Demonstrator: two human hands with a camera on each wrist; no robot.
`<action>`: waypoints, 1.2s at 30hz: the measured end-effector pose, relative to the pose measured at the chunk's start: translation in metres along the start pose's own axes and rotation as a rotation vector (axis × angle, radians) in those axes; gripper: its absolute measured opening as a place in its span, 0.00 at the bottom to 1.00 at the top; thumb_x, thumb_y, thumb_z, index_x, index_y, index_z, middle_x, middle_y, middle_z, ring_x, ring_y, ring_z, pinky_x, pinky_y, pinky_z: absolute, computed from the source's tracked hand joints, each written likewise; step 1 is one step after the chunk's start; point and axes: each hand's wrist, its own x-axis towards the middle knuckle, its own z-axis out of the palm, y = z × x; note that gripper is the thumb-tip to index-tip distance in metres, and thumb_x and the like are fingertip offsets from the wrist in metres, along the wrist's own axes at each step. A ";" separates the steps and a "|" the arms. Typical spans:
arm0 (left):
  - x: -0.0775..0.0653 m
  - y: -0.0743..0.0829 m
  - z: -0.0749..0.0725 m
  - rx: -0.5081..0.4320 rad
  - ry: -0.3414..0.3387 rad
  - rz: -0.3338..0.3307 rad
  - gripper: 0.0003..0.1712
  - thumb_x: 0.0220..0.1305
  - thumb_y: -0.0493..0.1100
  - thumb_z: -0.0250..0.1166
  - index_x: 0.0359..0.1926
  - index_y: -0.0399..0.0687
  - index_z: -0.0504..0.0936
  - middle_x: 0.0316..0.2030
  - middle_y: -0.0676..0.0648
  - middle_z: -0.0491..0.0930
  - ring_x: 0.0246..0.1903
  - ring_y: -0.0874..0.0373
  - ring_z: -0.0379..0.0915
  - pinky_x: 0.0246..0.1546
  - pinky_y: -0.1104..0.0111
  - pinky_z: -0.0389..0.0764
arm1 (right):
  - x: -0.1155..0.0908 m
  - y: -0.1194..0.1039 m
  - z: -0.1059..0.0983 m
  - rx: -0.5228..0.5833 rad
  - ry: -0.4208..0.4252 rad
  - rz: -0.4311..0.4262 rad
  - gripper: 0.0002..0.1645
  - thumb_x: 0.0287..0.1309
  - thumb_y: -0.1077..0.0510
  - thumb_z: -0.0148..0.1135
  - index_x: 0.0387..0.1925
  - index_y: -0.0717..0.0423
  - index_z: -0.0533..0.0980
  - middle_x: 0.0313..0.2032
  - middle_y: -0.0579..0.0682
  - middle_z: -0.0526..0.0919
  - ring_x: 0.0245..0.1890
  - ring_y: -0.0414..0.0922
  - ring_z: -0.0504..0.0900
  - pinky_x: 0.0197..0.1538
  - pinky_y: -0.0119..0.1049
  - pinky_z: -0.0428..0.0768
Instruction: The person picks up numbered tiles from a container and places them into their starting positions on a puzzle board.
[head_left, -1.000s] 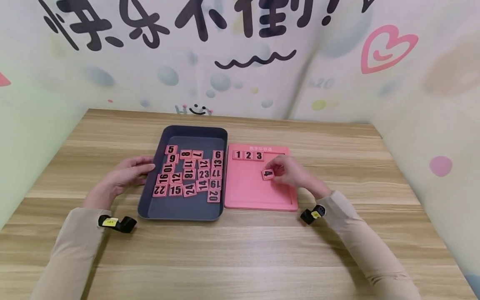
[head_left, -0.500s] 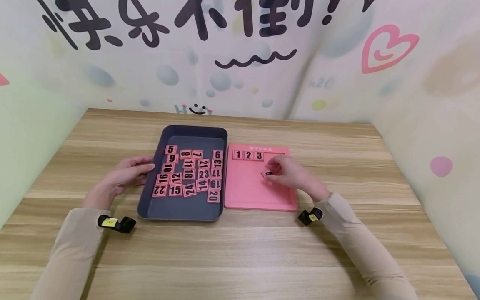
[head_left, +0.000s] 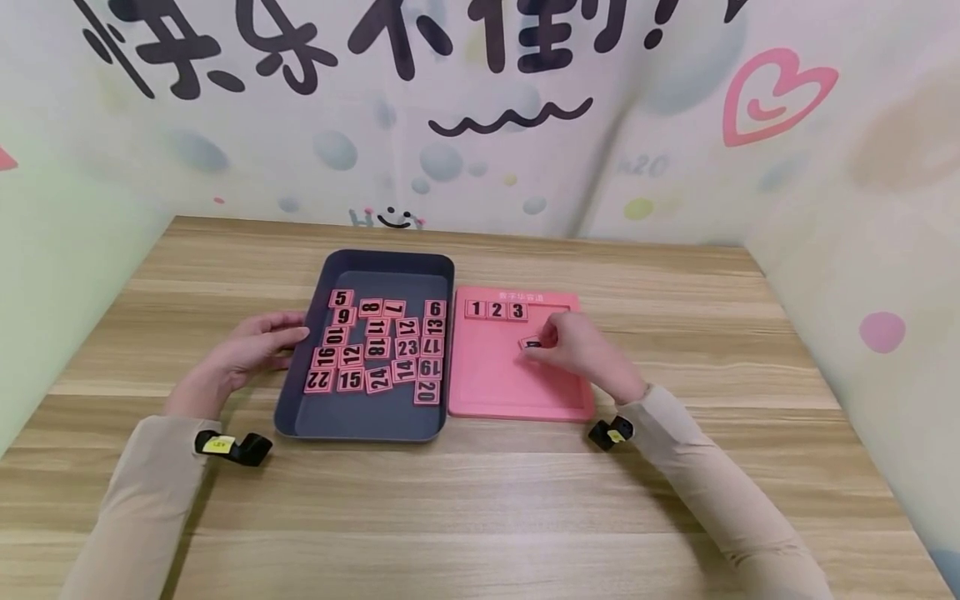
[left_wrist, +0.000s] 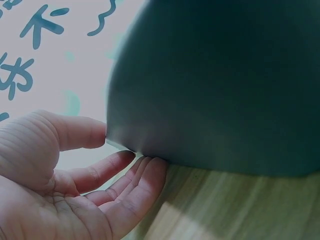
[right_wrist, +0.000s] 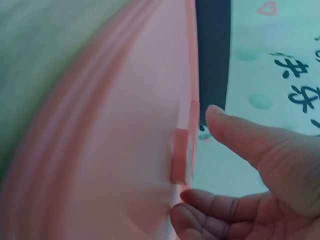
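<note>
My right hand [head_left: 581, 348] is over the pink number board [head_left: 487, 387], its fingers at a small pink number tile [head_left: 532, 343]. The thumb covers part of the tile's number in the head view. In the right wrist view the tile [right_wrist: 180, 156] lies on the board, my index fingertip right at one end and the thumb raised apart from it. Tiles 1 [head_left: 476, 310], 2 [head_left: 497, 311] and 3 [head_left: 517, 311] stand in a row at the board's top left. My left hand [head_left: 251, 354] touches the dark tray's [head_left: 360, 423] left side with relaxed fingers.
The tray holds several pink number tiles, such as 5 [head_left: 341, 298], 15 [head_left: 349, 380] and 23 [head_left: 407, 347], turned various ways. Tray and board stand side by side on the wooden table [head_left: 480, 517]. A printed wall [head_left: 285, 183] rises behind.
My right hand has shifted slightly left and turned about the tile; the tile's number, plainly a 4 before, is now partly covered. The left hand and tray stay put.
</note>
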 end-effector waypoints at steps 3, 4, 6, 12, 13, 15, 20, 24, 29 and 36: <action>-0.001 0.000 0.000 -0.001 0.000 0.000 0.33 0.70 0.44 0.53 0.67 0.29 0.54 0.43 0.53 0.73 0.37 0.67 0.73 0.39 0.72 0.78 | 0.002 -0.004 0.002 -0.016 0.010 0.013 0.18 0.50 0.53 0.71 0.20 0.59 0.72 0.16 0.46 0.70 0.18 0.39 0.64 0.23 0.30 0.64; -0.001 0.000 0.000 0.000 0.000 0.000 0.33 0.70 0.44 0.53 0.67 0.29 0.54 0.43 0.53 0.73 0.37 0.67 0.73 0.39 0.72 0.78 | 0.003 -0.005 0.003 -0.024 0.015 0.010 0.17 0.50 0.54 0.70 0.20 0.60 0.72 0.16 0.46 0.70 0.18 0.39 0.64 0.23 0.30 0.64; -0.001 0.000 0.000 0.001 0.001 -0.001 0.34 0.70 0.45 0.53 0.68 0.29 0.54 0.44 0.52 0.73 0.37 0.67 0.73 0.40 0.72 0.78 | 0.004 -0.006 0.004 -0.034 0.022 0.013 0.15 0.49 0.57 0.70 0.22 0.61 0.73 0.18 0.48 0.73 0.19 0.40 0.66 0.25 0.30 0.67; -0.001 -0.001 0.000 -0.001 0.000 0.001 0.34 0.70 0.45 0.53 0.67 0.29 0.54 0.45 0.51 0.72 0.37 0.67 0.73 0.40 0.72 0.78 | 0.006 -0.005 -0.001 -0.042 0.003 0.021 0.11 0.48 0.62 0.70 0.29 0.66 0.77 0.25 0.54 0.80 0.25 0.44 0.74 0.31 0.35 0.75; -0.001 0.000 -0.001 -0.001 0.001 0.002 0.34 0.70 0.45 0.53 0.67 0.29 0.54 0.44 0.52 0.72 0.37 0.67 0.73 0.40 0.72 0.78 | 0.007 -0.004 -0.003 -0.037 0.000 0.020 0.11 0.48 0.63 0.70 0.29 0.66 0.77 0.25 0.54 0.80 0.25 0.44 0.74 0.31 0.35 0.75; -0.001 0.000 -0.001 0.000 0.005 -0.001 0.33 0.70 0.45 0.53 0.67 0.30 0.54 0.43 0.53 0.72 0.37 0.67 0.73 0.40 0.72 0.78 | 0.009 -0.002 -0.006 -0.041 0.006 0.009 0.10 0.48 0.64 0.69 0.29 0.68 0.78 0.25 0.55 0.80 0.25 0.45 0.75 0.31 0.35 0.75; -0.001 -0.001 -0.001 0.004 0.009 -0.001 0.34 0.70 0.46 0.53 0.68 0.30 0.54 0.47 0.48 0.71 0.37 0.67 0.73 0.40 0.72 0.78 | 0.017 0.004 -0.010 -0.064 0.039 -0.012 0.09 0.47 0.66 0.68 0.30 0.70 0.78 0.27 0.57 0.80 0.27 0.47 0.76 0.33 0.38 0.77; -0.001 -0.002 -0.001 -0.007 0.002 -0.002 0.34 0.70 0.46 0.54 0.67 0.30 0.54 0.47 0.48 0.71 0.38 0.67 0.73 0.41 0.72 0.78 | 0.023 0.006 -0.011 -0.043 0.056 0.004 0.10 0.47 0.69 0.67 0.33 0.71 0.77 0.29 0.59 0.80 0.29 0.49 0.77 0.34 0.39 0.77; -0.001 -0.004 -0.001 -0.019 -0.010 -0.002 0.34 0.70 0.45 0.54 0.67 0.29 0.54 0.45 0.50 0.72 0.37 0.67 0.74 0.41 0.71 0.78 | 0.028 0.007 -0.011 -0.045 0.072 0.020 0.11 0.48 0.69 0.65 0.36 0.71 0.76 0.32 0.61 0.80 0.31 0.51 0.78 0.36 0.39 0.78; 0.000 -0.002 -0.002 -0.023 -0.006 0.005 0.34 0.70 0.45 0.54 0.67 0.29 0.54 0.45 0.51 0.72 0.37 0.67 0.73 0.40 0.72 0.78 | 0.038 0.008 -0.015 -0.064 0.124 -0.007 0.09 0.46 0.70 0.65 0.31 0.69 0.75 0.30 0.60 0.80 0.31 0.52 0.78 0.37 0.42 0.78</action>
